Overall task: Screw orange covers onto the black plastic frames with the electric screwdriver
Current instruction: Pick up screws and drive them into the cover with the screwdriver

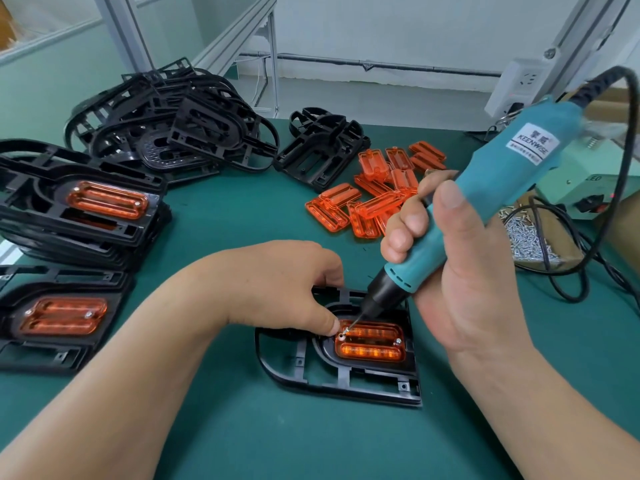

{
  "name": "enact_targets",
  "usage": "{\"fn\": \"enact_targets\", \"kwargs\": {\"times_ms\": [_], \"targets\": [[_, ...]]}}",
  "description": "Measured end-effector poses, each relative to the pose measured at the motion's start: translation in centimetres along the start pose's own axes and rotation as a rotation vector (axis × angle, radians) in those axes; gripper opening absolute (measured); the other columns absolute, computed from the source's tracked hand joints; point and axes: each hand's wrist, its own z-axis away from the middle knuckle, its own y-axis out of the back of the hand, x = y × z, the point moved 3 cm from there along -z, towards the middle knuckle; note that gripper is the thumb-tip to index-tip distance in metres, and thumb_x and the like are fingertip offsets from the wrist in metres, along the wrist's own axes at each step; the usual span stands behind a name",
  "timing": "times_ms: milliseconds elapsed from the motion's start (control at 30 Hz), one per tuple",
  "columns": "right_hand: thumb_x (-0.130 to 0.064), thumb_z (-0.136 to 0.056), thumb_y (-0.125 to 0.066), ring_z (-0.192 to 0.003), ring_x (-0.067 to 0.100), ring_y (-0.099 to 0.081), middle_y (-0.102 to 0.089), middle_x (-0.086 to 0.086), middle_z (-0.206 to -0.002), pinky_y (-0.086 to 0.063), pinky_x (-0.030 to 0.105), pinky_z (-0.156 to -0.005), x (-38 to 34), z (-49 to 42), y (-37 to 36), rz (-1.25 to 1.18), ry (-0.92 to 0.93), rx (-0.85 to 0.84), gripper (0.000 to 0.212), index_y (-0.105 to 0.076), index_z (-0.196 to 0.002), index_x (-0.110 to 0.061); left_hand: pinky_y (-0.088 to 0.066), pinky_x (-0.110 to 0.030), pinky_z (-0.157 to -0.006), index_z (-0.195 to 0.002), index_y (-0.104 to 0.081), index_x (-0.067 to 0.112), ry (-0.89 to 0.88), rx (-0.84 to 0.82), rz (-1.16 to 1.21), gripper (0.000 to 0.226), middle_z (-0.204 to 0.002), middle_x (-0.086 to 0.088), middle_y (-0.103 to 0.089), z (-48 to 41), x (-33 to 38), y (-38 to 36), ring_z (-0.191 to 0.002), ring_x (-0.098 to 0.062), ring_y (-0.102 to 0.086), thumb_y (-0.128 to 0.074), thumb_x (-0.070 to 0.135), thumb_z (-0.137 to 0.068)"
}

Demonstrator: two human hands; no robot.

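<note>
Clamping the screwdriver [512, 174], right hand [460, 271] grip fully wrapped, tilted so the bit meets the screw [345, 330] at the orange cover's [370, 344] 9 o'clock end. Left hand [277, 285] grip pinches the frame [339, 375], thumb beside the screw, likely against shift. Frame lies flat on the worktop [242, 427], 6 o'clock of the loose covers [374, 188].

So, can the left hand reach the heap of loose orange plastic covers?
Probably yes. Only bare green mat lies between the left hand and the heap of orange covers; the right hand with the teal electric screwdriver stands to the side. It must first let go of the black plastic frame.
</note>
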Motion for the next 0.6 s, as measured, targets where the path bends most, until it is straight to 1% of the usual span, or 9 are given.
{"fn": "enact_targets", "kwargs": {"times_ms": [133,200,267,300,400,467,533,567,600], "targets": [[-0.02,-0.103,-0.054,-0.064,0.02,-0.051,-0.045,0.005,-0.076,-0.047,0.03,-0.062,0.2,0.2,-0.2,0.048,0.003,-0.025,0.008,-0.053,-0.096,-0.015,-0.046,-0.024,-0.087,-0.117,-0.056,0.045,0.015,0.002,0.021,0.045,-0.104,0.027,-0.054,0.0,0.1,0.0,-0.1,0.004,-0.054,-0.078,0.058,-0.081],[-0.021,-0.103,-0.061,-0.064,0.021,-0.051,-0.044,0.007,-0.077,-0.047,0.032,-0.063,0.2,0.2,-0.3,0.072,0.015,-0.051,0.01,-0.054,-0.098,-0.015,-0.048,-0.027,-0.09,-0.115,-0.054,0.045,0.021,-0.005,0.031,0.043,-0.104,0.026,-0.054,0.0,0.2,0.0,-0.102,0.0,-0.056,-0.078,0.057,-0.082],[-0.028,-0.098,-0.075,-0.064,0.023,-0.052,-0.044,0.008,-0.078,-0.047,0.034,-0.063,0.0,0.3,-0.6,0.093,0.036,-0.098,0.025,-0.055,-0.103,-0.014,-0.05,-0.03,-0.091,-0.111,-0.054,0.043,0.024,-0.005,0.044,0.04,-0.105,0.022,-0.057,-0.1,0.3,0.0,-0.103,-0.003,-0.058,-0.079,0.056,-0.082],[-0.034,-0.094,-0.078,-0.064,0.025,-0.052,-0.046,0.008,-0.078,-0.047,0.035,-0.063,-0.1,0.4,-0.9,0.106,0.05,-0.126,0.032,-0.055,-0.105,-0.014,-0.051,-0.032,-0.091,-0.111,-0.055,0.041,0.03,-0.006,0.058,0.04,-0.105,0.021,-0.059,-0.1,0.4,0.0,-0.102,-0.004,-0.059,-0.079,0.054,-0.082],[-0.04,-0.092,-0.077,-0.059,0.029,-0.054,-0.056,0.004,-0.074,-0.047,0.036,-0.062,-0.2,0.6,-2.1,0.183,0.094,-0.217,0.038,-0.055,-0.109,-0.013,-0.053,-0.035,-0.093,-0.112,-0.059,0.042,0.028,-0.023,0.102,0.038,-0.108,0.02,-0.066,0.1,0.6,0.0,-0.102,-0.003,-0.063,-0.08,0.05,-0.082],[-0.042,-0.093,-0.075,-0.057,0.03,-0.055,-0.06,-0.001,-0.072,-0.047,0.035,-0.062,0.0,0.5,-3.3,0.258,0.106,-0.272,0.037,-0.057,-0.11,-0.015,-0.054,-0.027,-0.087,-0.099,-0.06,0.048,0.021,-0.032,0.153,0.026,-0.099,0.026,-0.069,0.4,1.1,0.1,-0.093,0.005,-0.064,-0.08,0.045,-0.083],[-0.045,-0.092,-0.075,-0.056,0.028,-0.057,-0.061,0.0,-0.069,-0.047,0.033,-0.06,0.5,0.3,-4.4,0.332,0.085,-0.312,0.038,-0.059,-0.11,-0.015,-0.051,-0.013,-0.074,-0.082,-0.061,0.05,0.015,-0.029,0.158,0.022,-0.084,0.031,-0.068,0.6,1.2,0.0,-0.08,0.011,-0.062,-0.08,0.04,-0.084],[-0.045,-0.092,-0.075,-0.055,0.026,-0.057,-0.061,0.002,-0.067,-0.047,0.031,-0.06,0.8,0.2,-4.8,0.36,0.067,-0.331,0.041,-0.058,-0.109,-0.013,-0.048,-0.008,-0.067,-0.078,-0.061,0.052,0.021,-0.019,0.162,0.024,-0.078,0.034,-0.066,0.7,1.3,0.0,-0.074,0.013,-0.06,-0.08,0.038,-0.085],[-0.045,-0.092,-0.075,-0.055,0.026,-0.056,-0.061,0.004,-0.066,-0.047,0.028,-0.059,1.0,0.1,-5.1,0.38,0.049,-0.348,0.043,-0.057,-0.108,-0.01,-0.047,-0.008,-0.065,-0.078,-0.062,0.049,0.033,-0.013,0.165,0.022,-0.074,0.031,-0.065,0.7,1.2,0.0,-0.071,0.012,-0.059,-0.079,0.037,-0.085]]}}
